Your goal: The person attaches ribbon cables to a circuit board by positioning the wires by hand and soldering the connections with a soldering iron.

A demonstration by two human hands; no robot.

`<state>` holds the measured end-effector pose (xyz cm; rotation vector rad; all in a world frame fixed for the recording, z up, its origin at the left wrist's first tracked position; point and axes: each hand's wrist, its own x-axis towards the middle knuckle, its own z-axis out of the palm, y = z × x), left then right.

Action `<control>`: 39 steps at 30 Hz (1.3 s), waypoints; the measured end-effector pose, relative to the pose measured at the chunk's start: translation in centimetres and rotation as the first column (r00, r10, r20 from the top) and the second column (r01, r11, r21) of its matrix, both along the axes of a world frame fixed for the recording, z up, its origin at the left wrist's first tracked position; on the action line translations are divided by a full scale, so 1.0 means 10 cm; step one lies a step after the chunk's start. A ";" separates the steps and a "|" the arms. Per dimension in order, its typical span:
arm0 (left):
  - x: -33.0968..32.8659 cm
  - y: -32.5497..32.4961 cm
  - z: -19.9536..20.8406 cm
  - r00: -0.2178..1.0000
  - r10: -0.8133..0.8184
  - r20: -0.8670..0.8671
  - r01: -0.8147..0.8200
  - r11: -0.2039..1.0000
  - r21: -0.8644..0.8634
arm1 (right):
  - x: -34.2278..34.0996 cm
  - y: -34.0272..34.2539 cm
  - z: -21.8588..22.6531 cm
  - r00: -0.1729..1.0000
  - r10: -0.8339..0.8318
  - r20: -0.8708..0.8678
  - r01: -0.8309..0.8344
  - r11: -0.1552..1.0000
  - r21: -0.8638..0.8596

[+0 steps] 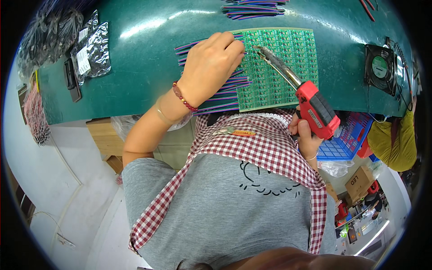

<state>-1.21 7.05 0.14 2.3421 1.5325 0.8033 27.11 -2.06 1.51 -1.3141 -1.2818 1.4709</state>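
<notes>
1. Two hands work over the green circuit panel [281,67] lying on the green bench top [135,67]. The right hand [306,135] is closed around the red grip of a soldering gun [315,108], whose metal tip reaches to the panel's far left part.
2. The left hand [213,63] rests at the panel's left edge, its fingertips pinched toward the coloured ribbon wires [216,96] fanned out there; whether a wire is actually held cannot be told.
3. The hot tip sits just beside those fingertips, so a small slip of either hand could likely burn a finger.
4. A wire end may drift off its pad if the pinch loosens, giving a poor joint or a bridge to the neighbouring pad.
5. The tip lingering too long could scorch wire insulation or lift a pad.
6. The gun's barrel crosses over the panel; dropping the wrist might drag it across finished rows.
7. A small black fan [380,67] stands at the far right, well apart.
</notes>
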 end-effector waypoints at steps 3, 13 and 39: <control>0.00 0.00 -0.02 1.000 0.015 -0.003 -0.015 1.000 0.021 | -0.01 -0.01 -0.04 0.997 0.028 0.075 -0.029 0.999 0.016; -0.01 0.01 -0.02 1.000 0.011 -0.011 -0.011 1.000 0.019 | 0.05 -0.03 -0.11 0.954 0.081 0.289 -0.121 0.985 0.126; -0.01 0.00 -0.01 0.994 0.015 -0.104 -0.013 1.000 0.026 | 0.04 -0.08 -0.09 0.974 0.078 0.214 -0.104 0.988 0.116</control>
